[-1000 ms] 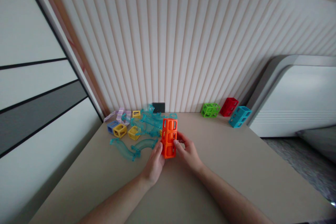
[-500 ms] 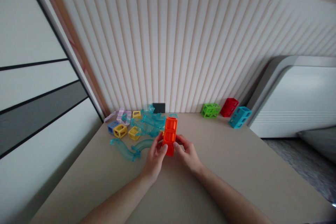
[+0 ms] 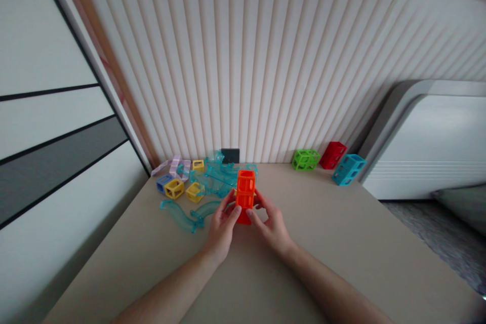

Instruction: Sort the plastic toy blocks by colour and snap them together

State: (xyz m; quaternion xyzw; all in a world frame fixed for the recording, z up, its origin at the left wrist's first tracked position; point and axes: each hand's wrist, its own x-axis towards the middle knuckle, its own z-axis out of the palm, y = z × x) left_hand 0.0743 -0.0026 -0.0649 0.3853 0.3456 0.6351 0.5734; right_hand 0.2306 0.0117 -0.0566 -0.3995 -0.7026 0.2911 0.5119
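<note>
An orange-red openwork block tower [image 3: 245, 187] stands roughly upright between my hands, above the middle of the table. My left hand [image 3: 222, 221] grips its lower left side, with the thumb on the near face. On the lower right side, my right hand [image 3: 271, 223] holds the same tower, thumb in front and fingers behind. The tower's back and some fingertips are hidden. Just left of my left hand lie curved clear-blue track pieces [image 3: 180, 215].
Clear-blue parts [image 3: 216, 179], yellow frames [image 3: 174, 189], a blue frame [image 3: 164, 182] and lilac pieces [image 3: 179, 168] lie at the back left. Green [image 3: 306, 159], red [image 3: 333, 155] and light-blue [image 3: 348, 169] blocks stand back right. A ribbed wall [image 3: 246, 61] bounds the table [image 3: 341, 243].
The orange-red tower has turned slightly and shifted a little left, with both hands still on it. My right thumb has moved slightly left along its lower part.
</note>
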